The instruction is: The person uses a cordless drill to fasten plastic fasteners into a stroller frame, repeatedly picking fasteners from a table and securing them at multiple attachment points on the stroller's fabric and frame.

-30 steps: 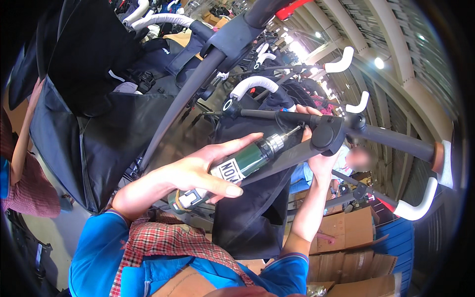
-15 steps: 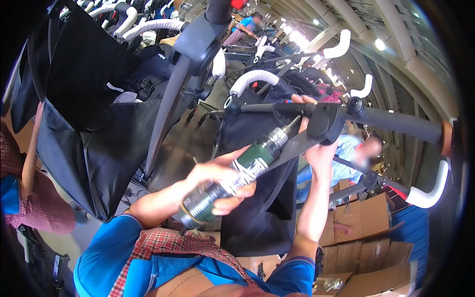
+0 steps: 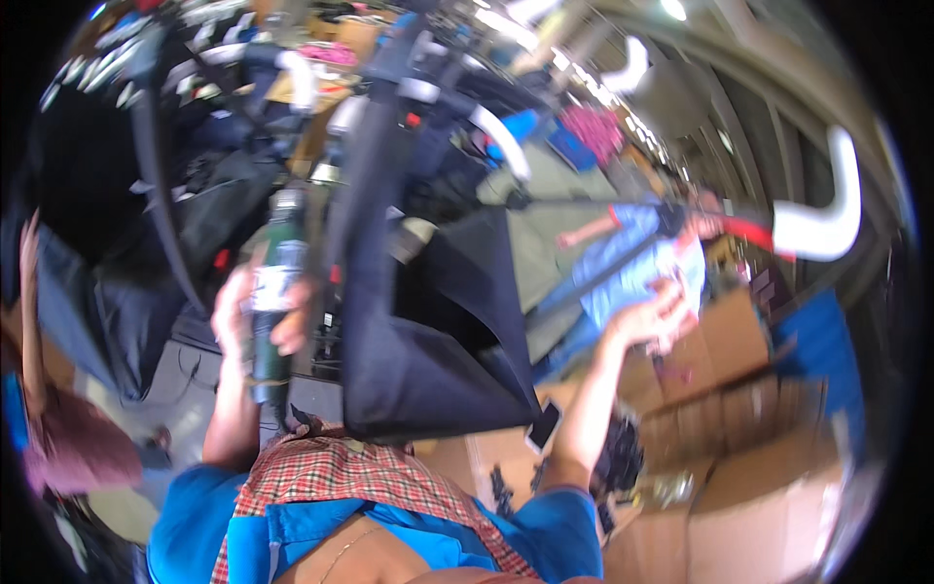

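Head view: the left hand [image 3: 255, 316] is clamped on a dark green power screwdriver [image 3: 275, 292], just left of the black fabric seat [image 3: 428, 341]. The right hand [image 3: 654, 316], fingers spread, has let go of the frame and moved right, with open room around it.

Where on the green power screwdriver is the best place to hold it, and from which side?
Around the middle of the green power screwdriver, on its round barrel, coming from its left side. It stands nearly upright, tip up, and the left hand already wraps it there; the dark fabric seat crowds its right.
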